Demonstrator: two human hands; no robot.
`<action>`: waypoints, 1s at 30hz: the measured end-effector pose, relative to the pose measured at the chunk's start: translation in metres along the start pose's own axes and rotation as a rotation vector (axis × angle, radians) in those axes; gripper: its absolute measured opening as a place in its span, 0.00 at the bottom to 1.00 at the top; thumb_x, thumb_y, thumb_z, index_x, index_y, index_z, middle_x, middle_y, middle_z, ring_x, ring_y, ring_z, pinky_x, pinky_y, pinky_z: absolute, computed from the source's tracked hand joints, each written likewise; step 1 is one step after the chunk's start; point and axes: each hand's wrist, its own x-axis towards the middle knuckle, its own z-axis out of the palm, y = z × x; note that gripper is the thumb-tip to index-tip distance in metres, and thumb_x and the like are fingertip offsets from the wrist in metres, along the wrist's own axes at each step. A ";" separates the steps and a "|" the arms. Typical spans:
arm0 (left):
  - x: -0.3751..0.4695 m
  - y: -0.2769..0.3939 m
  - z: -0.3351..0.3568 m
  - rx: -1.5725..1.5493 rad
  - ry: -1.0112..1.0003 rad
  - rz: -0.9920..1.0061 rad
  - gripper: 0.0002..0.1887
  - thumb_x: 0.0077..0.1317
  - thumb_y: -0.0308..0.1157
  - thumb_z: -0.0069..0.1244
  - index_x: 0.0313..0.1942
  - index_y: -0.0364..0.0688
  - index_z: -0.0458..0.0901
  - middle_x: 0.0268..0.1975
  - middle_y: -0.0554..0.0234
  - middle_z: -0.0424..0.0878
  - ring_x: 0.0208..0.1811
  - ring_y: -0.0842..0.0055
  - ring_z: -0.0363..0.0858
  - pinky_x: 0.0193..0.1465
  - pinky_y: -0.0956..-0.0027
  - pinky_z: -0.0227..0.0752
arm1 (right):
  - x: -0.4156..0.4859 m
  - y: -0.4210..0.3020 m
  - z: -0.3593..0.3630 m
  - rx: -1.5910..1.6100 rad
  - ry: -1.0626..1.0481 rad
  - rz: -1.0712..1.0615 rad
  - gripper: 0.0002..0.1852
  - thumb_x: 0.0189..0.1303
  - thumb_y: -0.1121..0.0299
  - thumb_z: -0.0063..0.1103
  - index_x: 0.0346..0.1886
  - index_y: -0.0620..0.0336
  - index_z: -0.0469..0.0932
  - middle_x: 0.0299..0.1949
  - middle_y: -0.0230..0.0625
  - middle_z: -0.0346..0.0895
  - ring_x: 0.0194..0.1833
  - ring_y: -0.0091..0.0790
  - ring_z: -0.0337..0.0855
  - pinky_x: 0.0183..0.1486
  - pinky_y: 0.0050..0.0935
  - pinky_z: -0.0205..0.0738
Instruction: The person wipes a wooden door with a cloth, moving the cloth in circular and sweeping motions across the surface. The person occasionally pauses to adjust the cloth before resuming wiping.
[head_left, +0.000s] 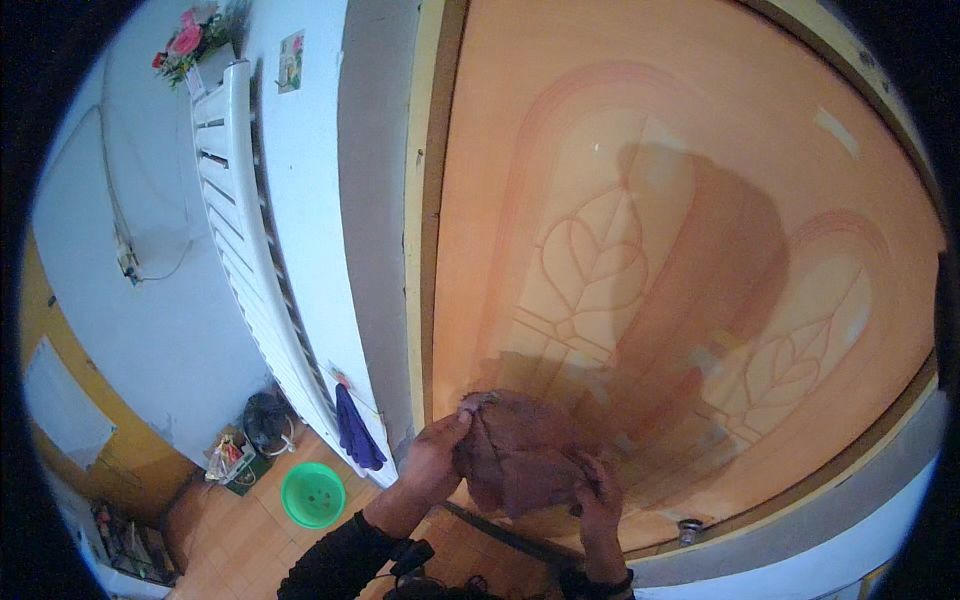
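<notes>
A brownish-purple cloth (521, 454) is stretched between my two hands, low in the middle of the head view. My left hand (439, 457) grips its upper left edge, thumb on top. At its right edge, the fingers of my right hand (600, 495) are closed on the cloth. Behind it stands a glossy orange-brown door panel (480, 225) with arched, leaf-patterned insets. A shadow falls across the panel.
At the left, a white radiator (247, 187) runs along the wall, with a purple cloth (358, 431) hanging by its lower end. On the tiled floor are a green basin (313, 465), a black bag (266, 421) and a box of items (236, 461). A door stop (689, 531) is lower right.
</notes>
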 end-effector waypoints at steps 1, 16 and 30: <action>-0.001 0.000 0.001 -0.025 -0.025 -0.020 0.24 0.94 0.42 0.44 0.74 0.30 0.80 0.66 0.52 0.90 0.68 0.62 0.89 0.76 0.57 0.81 | -0.001 0.003 0.004 -0.062 -0.039 -0.024 0.27 0.71 0.74 0.74 0.72 0.62 0.83 0.69 0.42 0.86 0.65 0.42 0.90 0.68 0.39 0.86; 0.013 -0.011 -0.037 0.777 -0.157 0.103 0.25 0.88 0.45 0.59 0.75 0.41 0.80 0.65 0.50 0.92 0.66 0.63 0.89 0.69 0.53 0.86 | 0.013 -0.031 0.054 0.201 -0.073 -0.082 0.17 0.79 0.70 0.72 0.66 0.59 0.86 0.78 0.50 0.81 0.76 0.43 0.82 0.78 0.46 0.77; 0.017 0.100 -0.025 1.212 -0.048 0.686 0.19 0.81 0.33 0.67 0.67 0.39 0.88 0.47 0.51 0.98 0.46 0.67 0.99 0.51 0.61 0.91 | 0.106 -0.142 0.046 -0.267 0.037 -0.109 0.27 0.86 0.61 0.63 0.78 0.70 0.77 0.69 0.50 0.87 0.72 0.45 0.86 0.78 0.45 0.77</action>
